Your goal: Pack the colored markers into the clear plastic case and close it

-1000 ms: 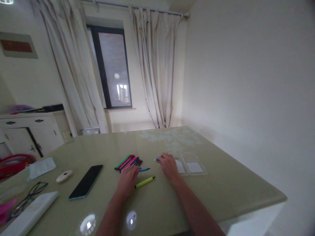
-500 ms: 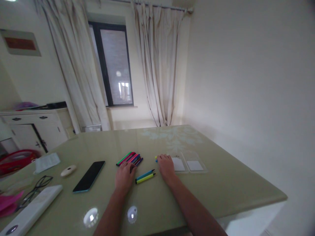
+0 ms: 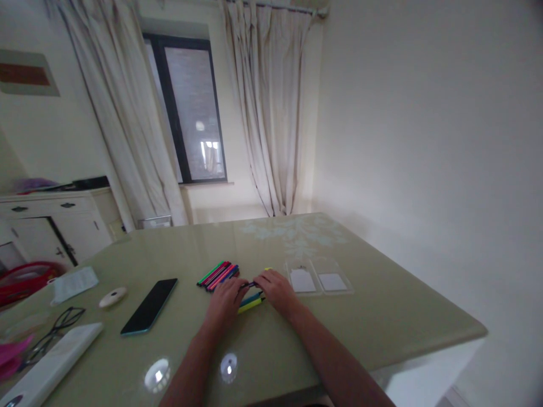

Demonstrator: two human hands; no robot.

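Fingers [image 3: 237, 282] of left hand [image 3: 225, 296] and right hand [image 3: 276, 287] now both pinch a dark marker [image 3: 249, 285].

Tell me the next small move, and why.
Probably draw the right hand gently straight away while the left hand steadies the dark pen: it spans the gap between both hands, and the blue pen and yellow pen lie close by, so a sideways pull might knock them.
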